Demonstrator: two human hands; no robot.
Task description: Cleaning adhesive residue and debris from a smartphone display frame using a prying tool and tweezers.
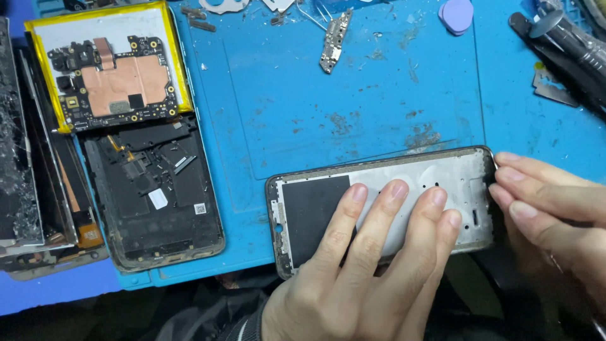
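- Phone frame (379,189), a bare metal mid-frame with a dark pad at its left end, lies flat at the near edge of the blue work mat (353,82), partly overhanging it toward the person.
- Left hand (366,265) lies on the frame with its fingers spread flat, pressing it down rather than grasping it.
- Right hand (555,215) meets the frame's right end; its fingers are held together and lightly curled, tips touching the edge. Whether they pinch anything there, I cannot tell.
- Stripping looks well along: the frame carries no board, battery or screen.
- Removed parts sit well apart at the left: a circuit board (113,79) resting on a yellow-edged battery (44,31), a black back housing (158,196) below it, and a cracked screen (16,151) at the far left.
- A small connector board (334,41) and purple picks (456,16) lie at the mat's far side.
- Grime spots remain on the mat; the frame's right end seems the part in hand now.
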